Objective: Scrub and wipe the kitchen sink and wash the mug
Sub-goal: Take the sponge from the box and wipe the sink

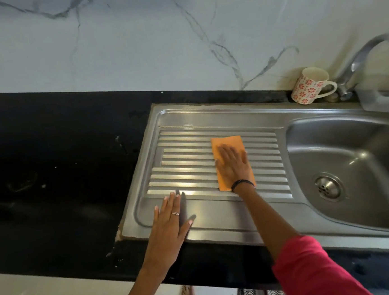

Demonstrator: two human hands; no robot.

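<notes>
The right hand [234, 165] lies flat, fingers straight, pressing an orange cloth [226, 144] onto the ridged drainboard [186, 171] of the steel sink [219, 229]; the cloth's far end shows past the fingertips at 12 o'clock and a near corner pokes out by the wrist, which wears a dark band [242, 183]. The left hand [170, 227] rests open, palm down, on the drainboard's smooth front edge, at about 8 o'clock from the cloth, with a ring [175, 214] on one finger. The basin [355, 168] sits at 3 o'clock from the cloth, its drain [328, 187] near the front. The floral mug [309, 85] stands upright on the counter's back edge, at 1 o'clock from the cloth, just beside the faucet [364, 62].
</notes>
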